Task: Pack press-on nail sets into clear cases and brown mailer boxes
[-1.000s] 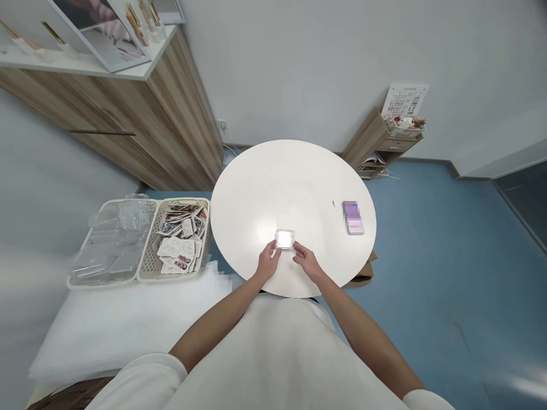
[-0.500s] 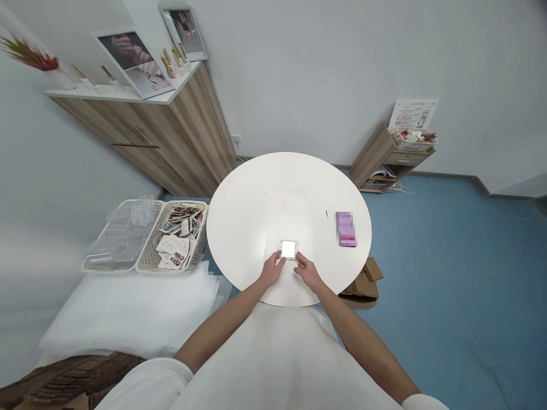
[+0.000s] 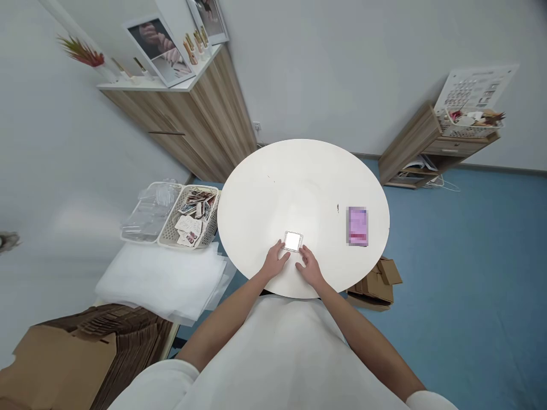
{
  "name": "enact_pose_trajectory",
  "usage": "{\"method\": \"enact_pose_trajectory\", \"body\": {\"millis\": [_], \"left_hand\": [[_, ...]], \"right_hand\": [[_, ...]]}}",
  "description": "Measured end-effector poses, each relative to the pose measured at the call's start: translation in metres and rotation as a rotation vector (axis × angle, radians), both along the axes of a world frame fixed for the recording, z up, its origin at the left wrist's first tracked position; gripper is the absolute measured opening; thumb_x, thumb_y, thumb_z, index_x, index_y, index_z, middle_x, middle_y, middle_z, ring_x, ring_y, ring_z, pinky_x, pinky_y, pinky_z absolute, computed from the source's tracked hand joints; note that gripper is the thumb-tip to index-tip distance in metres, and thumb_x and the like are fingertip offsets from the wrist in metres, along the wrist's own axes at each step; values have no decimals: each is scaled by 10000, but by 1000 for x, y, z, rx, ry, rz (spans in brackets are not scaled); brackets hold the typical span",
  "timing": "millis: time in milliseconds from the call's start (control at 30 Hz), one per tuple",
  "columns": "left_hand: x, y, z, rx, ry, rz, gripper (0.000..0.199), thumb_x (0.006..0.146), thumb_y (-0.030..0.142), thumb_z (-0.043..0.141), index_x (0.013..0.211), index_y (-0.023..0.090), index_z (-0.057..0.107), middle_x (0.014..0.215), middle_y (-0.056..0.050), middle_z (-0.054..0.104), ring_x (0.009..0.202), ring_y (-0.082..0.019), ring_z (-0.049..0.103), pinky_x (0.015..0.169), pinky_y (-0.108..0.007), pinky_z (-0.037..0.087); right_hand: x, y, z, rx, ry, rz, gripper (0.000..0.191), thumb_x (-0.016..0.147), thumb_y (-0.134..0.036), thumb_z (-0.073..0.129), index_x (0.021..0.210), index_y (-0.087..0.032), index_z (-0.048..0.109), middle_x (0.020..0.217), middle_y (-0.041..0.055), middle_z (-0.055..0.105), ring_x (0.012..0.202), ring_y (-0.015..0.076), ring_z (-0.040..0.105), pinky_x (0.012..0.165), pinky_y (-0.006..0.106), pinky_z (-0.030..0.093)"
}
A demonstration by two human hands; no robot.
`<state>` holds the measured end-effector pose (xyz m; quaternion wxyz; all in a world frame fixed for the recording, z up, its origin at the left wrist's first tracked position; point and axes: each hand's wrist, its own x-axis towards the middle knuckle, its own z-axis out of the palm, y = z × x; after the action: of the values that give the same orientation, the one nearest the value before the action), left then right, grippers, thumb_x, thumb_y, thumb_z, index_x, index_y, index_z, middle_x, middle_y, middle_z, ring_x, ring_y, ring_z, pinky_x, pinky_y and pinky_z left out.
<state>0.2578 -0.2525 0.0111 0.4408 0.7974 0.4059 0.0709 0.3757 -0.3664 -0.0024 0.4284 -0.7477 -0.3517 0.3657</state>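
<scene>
A small square case (image 3: 293, 241) with a clear rim and a bright white middle lies on the round white table (image 3: 256, 199). My left hand (image 3: 276, 260) rests at its lower left corner, thumb and fingers apart, fingertips at or touching the edge. On the other side, my right hand (image 3: 311, 267) has its fingers spread, with the tips close to the lower right corner. Neither hand is closed round the case. Whether the fingertips touch it, I cannot tell for certain. A pixelated purple box (image 3: 358, 226) lies on the table's right side.
Left of the table are a basket of cards and packets (image 3: 205, 228), a basket of clear plastic (image 3: 147, 219) and white sheets (image 3: 158, 279). Flattened cardboard (image 3: 64, 364) is stacked lower left. A cardboard box (image 3: 376, 285) stands on the floor. Wooden cabinets (image 3: 222, 108) line the wall.
The view has shifted, so the surroundings appear moved. The square case looks slightly turned, and my fingers have spread and loosened from its edges.
</scene>
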Motion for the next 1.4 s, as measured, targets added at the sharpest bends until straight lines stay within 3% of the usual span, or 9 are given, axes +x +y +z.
{"method": "enact_pose_trajectory", "body": {"millis": [67,233,367,500,700,900,1033,1233,1400], "left_hand": [[-9,-1,-1,108,23,-52,486,765,381,490,1199,175,425,1331,-95,368,1220,-215,342,967,-361,334],[-40,6,-4,279,85,-298,401,708,308,547,1091,198,508,1228,-82,465,1151,-228,395,950,-393,344],[-49,14,-4,345,140,-409,413,687,302,567,1089,224,508,1213,-77,468,1125,-249,406,916,-409,351],[-46,21,-3,419,171,-493,386,692,325,574,1060,229,511,1166,-70,487,1078,-241,428,897,-398,337],[-45,33,-4,528,186,-626,247,754,314,521,989,237,514,1099,-47,506,980,-207,461,837,-364,331],[-39,40,-8,565,194,-685,158,828,211,393,829,213,551,981,-46,548,873,-180,491,723,-318,340],[-35,41,-7,520,176,-654,240,853,209,327,782,197,556,886,-41,572,820,-167,506,728,-321,333],[-48,47,-3,408,89,-709,262,862,258,293,818,208,546,831,-13,594,794,-153,526,768,-325,330],[-70,54,-1,346,9,-666,280,827,404,361,951,218,529,952,-30,596,892,-177,526,834,-343,323]], "right_hand": [[-3,-3,3,-15,-178,54,484,729,-247,479,1207,-211,415,1328,78,343,1206,204,354,962,385,352],[-12,-4,6,-151,-541,352,316,736,-258,530,1051,-232,534,1137,73,504,1042,242,455,847,386,392],[-15,3,1,-250,-710,405,176,806,-240,446,925,-233,576,1071,64,532,971,228,459,768,348,381],[-17,11,-3,-294,-846,421,205,844,-186,367,861,-208,570,950,74,552,878,207,460,703,321,352],[-19,14,-4,-305,-926,379,179,850,-163,353,823,-188,528,877,61,530,815,182,450,670,299,330],[-24,6,1,-249,-796,276,123,809,-291,451,877,-205,509,916,50,524,859,189,453,722,307,350],[-32,2,3,-235,-765,221,354,683,-329,603,992,-208,480,992,70,517,903,222,453,737,323,366],[-37,-12,2,-269,-822,1,218,756,-74,392,864,-206,526,926,54,556,867,185,493,744,307,355],[-33,-28,8,-187,-697,-10,228,806,-126,326,840,-212,534,854,29,597,820,167,530,792,323,346]]}}
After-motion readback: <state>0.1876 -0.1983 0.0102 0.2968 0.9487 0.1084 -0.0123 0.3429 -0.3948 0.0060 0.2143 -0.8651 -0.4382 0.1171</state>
